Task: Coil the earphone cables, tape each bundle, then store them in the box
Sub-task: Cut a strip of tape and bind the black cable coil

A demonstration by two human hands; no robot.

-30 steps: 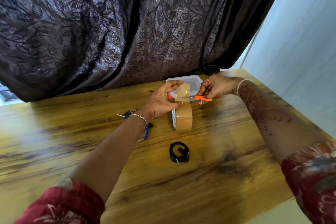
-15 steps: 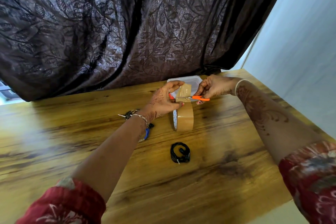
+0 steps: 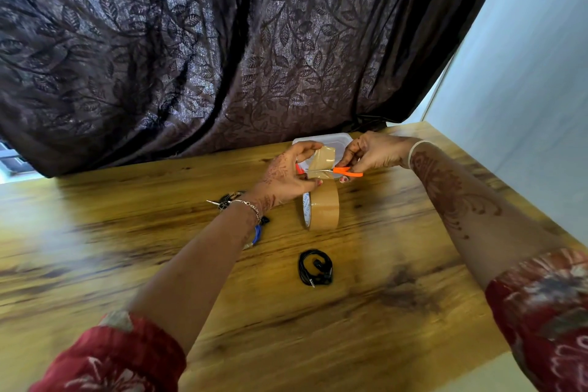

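Left hand (image 3: 284,180) pinches the tape strip (image 3: 322,158): fingertips curled over its top edge, thumb lower down, just above the tape roll (image 3: 324,212). The strip runs up from the roll, taut and near vertical. The roll is brown and upright on its edge on the table (image 3: 127,258), white core label facing left. Right hand (image 3: 370,153) grips the scissors (image 3: 346,171) by the orange handles, fingers curled round them. The blades lie horizontal across the strip at about mid height, tips toward the left hand; cannot tell if the blades are closed. Box (image 3: 342,139): clear plastic, at the far table edge directly behind both hands, against the curtain (image 3: 222,41), mostly hidden by the hands and strip. Coiled black earphones (image 3: 313,267): 1 bundle flat on the table, nearer the person than the roll and apart from it, jack plug poking out at the lower side, neither hand on it. A second item (image 3: 257,234) with blue and white parts lies under the left wrist, mostly hidden, so cannot tell what it is. A small dark metallic object (image 3: 224,200) sits left of that wrist, too blurred to identify. Thin bracelet (image 3: 251,206) on the left wrist, pale bangle (image 3: 413,153) on the right. Pale wall (image 3: 525,73) to the right.
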